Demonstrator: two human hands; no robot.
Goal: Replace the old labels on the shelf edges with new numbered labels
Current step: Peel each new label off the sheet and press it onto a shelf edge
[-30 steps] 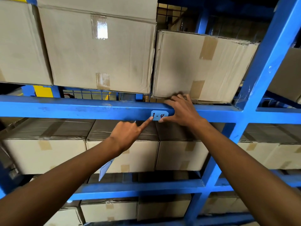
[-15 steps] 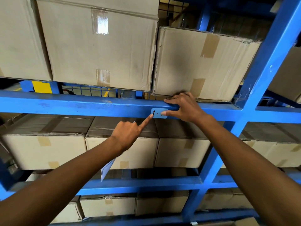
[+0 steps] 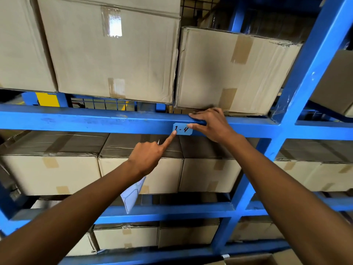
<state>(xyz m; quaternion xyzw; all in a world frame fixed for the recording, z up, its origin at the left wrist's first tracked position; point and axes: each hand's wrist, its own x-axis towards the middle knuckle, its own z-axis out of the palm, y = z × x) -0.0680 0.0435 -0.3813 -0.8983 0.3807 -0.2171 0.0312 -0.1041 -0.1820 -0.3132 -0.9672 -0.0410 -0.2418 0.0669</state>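
A pale blue label (image 3: 183,129) marked "1-4" sits on the front face of the blue shelf beam (image 3: 95,123). My left hand (image 3: 148,156) points up, and its straight index fingertip presses the label's left end. The other fingers of that hand are curled round a white sheet (image 3: 133,194) that hangs below the hand. My right hand (image 3: 212,124) rests on the beam, with its fingers lying flat over the top edge. Its thumb touches the label's right end.
Large cardboard boxes (image 3: 114,50) stand on the shelf above the beam, and one box (image 3: 235,71) sits right behind my right hand. More boxes (image 3: 51,173) fill the lower shelves. A blue upright post (image 3: 298,88) rises on the right.
My right thumb has slid to the right off the label, so the "4" shows again. My left index fingertip has moved up onto the label's left end.
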